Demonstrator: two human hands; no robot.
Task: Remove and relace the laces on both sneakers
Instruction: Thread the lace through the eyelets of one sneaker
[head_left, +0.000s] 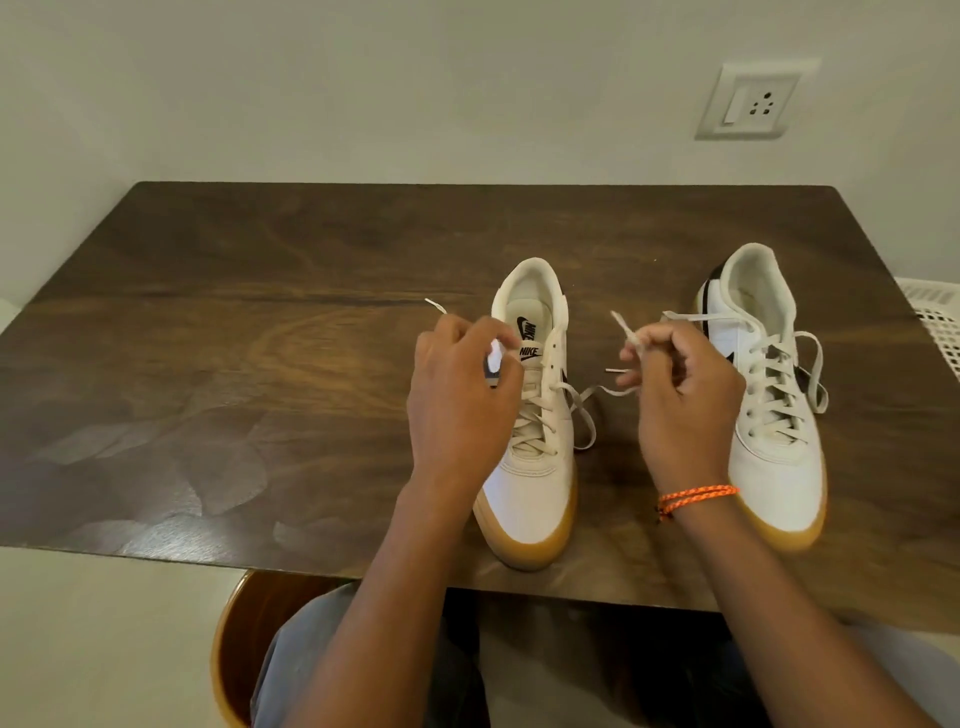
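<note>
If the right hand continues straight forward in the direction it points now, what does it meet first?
Probably nothing soon: past the right hand and the lace it pinches lies bare table, between both sneakers, then the wall. Depth is uncertain.

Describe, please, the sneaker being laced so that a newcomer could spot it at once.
On the dark wooden table stand two white gum-soled sneakers. It is the left sneaker, between the left hand and right hand. Its neighbour, the right sneaker, is laced higher up.

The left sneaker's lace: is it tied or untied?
Untied. The lace on the left sneaker has no knot; the left hand and the right hand each pinch a loose end.
</note>
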